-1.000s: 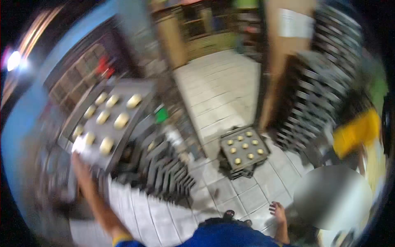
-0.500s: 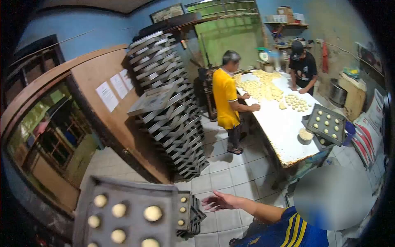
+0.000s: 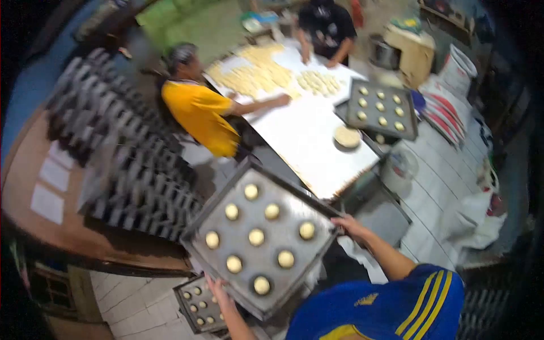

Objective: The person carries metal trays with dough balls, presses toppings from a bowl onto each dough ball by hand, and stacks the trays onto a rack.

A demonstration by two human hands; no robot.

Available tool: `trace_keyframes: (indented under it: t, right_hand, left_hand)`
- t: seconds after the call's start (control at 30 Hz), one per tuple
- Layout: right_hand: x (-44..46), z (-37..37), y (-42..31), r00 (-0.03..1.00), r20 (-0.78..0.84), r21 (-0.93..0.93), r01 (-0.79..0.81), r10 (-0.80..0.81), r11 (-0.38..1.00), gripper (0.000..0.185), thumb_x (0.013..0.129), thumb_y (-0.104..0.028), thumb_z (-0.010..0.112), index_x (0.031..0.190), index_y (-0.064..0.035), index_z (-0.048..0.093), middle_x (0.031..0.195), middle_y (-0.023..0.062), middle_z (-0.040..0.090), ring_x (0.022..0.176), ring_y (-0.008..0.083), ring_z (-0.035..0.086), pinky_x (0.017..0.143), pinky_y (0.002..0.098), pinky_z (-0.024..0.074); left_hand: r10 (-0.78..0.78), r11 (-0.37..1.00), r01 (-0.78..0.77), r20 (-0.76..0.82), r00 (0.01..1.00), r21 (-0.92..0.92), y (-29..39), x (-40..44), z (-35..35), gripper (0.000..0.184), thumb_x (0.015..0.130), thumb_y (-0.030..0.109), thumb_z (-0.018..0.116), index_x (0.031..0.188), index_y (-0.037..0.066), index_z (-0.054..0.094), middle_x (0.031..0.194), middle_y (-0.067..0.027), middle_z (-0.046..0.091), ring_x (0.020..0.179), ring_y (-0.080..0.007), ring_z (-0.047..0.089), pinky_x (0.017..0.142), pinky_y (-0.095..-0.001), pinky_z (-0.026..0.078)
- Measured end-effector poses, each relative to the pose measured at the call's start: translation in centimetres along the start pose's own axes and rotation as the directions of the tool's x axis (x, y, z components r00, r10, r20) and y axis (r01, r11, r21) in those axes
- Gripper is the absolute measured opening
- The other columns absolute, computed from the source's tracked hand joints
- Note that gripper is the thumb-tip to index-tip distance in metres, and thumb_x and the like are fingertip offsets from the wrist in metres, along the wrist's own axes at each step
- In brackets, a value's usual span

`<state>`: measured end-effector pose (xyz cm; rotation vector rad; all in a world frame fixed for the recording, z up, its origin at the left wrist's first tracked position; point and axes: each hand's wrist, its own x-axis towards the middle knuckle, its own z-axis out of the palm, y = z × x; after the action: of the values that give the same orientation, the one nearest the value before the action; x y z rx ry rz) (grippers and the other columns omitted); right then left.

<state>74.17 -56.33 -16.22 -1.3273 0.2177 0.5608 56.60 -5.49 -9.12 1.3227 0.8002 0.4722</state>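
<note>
A square dark metal baking tray (image 3: 259, 260) is tilted in front of me, with several round pale dough balls (image 3: 256, 237) spaced across it. My left hand (image 3: 218, 288) grips its lower left edge, the fingers partly under the rim. At the right corner, my right hand (image 3: 347, 225) is closed on the rim, thumb on top. Below and left of my left hand, another tray of dough balls (image 3: 198, 306) sits low near the floor, partly hidden by my forearm.
A white table (image 3: 289, 136) holds many dough pieces (image 3: 317, 83), a bowl (image 3: 347, 137) and a filled tray (image 3: 371, 122). A person in yellow (image 3: 198, 113) and one in black (image 3: 326, 28) work there. Stacked trays (image 3: 124, 153) stand left; sacks (image 3: 445, 116) lie right.
The tray has moved from the lower left to the centre of view. My right hand, outstretched before, now holds its right corner. My view has swung right and down.
</note>
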Motion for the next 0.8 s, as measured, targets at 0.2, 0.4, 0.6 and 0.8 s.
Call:
trace_keyframes:
  t: [0.2, 0.4, 0.6, 0.8]
  right_hand:
    - [6.3, -12.2, -3.6, 0.968, -0.130, 0.037, -0.212, 0.215, 0.977, 0.049, 0.102, -0.036, 0.072, 0.141, -0.0070, 0.060, 0.110, 0.0030, 0.067, 0.105, 0.0160, 0.067, 0.086, 0.0352, 0.0604]
    - [12.3, -19.4, -6.7, 0.948, -0.173, -0.035, -0.279, 0.269, 0.960, 0.058, 0.101, -0.044, 0.073, 0.146, -0.0091, 0.059, 0.131, 0.0054, 0.064, 0.124, 0.0188, 0.060, 0.091, 0.0410, 0.0581]
    - [16.3, -23.5, -13.4, 0.916, -0.210, -0.531, -0.401, 0.343, 0.746, 0.059, 0.100, -0.052, 0.074, 0.125, 0.0013, 0.073, 0.109, 0.0100, 0.077, 0.095, 0.0233, 0.072, 0.083, 0.0372, 0.0578]
    - [25.9, -20.6, -25.5, 0.882, 0.004, -0.937, 0.168, -0.471, 0.306, 0.047, 0.097, -0.039, 0.075, 0.120, 0.0018, 0.073, 0.115, 0.0233, 0.075, 0.103, 0.0387, 0.073, 0.089, 0.0462, 0.0579]
  left_hand:
    - [-0.150, 0.988, 0.132, 0.289, 0.945, 0.083, -7.8, 11.3, 21.3, 0.100, 0.077, -0.006, 0.048, 0.173, 0.011, 0.029, 0.159, -0.0121, 0.051, 0.128, -0.0291, 0.060, 0.094, -0.0337, 0.055]
    - [-0.245, 0.969, 0.243, 0.309, 0.919, 0.043, -11.6, 14.4, 32.2, 0.101, 0.078, -0.006, 0.049, 0.174, 0.013, 0.026, 0.160, -0.0129, 0.050, 0.128, -0.0303, 0.060, 0.100, -0.0365, 0.054]
    - [-0.290, 0.957, 0.280, 0.210, 0.934, 0.073, -15.1, 16.1, 35.3, 0.103, 0.075, -0.003, 0.052, 0.174, 0.013, 0.028, 0.163, -0.0122, 0.048, 0.134, -0.0306, 0.056, 0.107, -0.0359, 0.049]
    - [-0.267, 0.961, 0.242, 0.209, 0.941, 0.136, -15.5, 18.3, 35.4, 0.100, 0.075, 0.001, 0.054, 0.172, 0.005, 0.031, 0.155, -0.0125, 0.052, 0.125, -0.0275, 0.059, 0.106, -0.0346, 0.049]
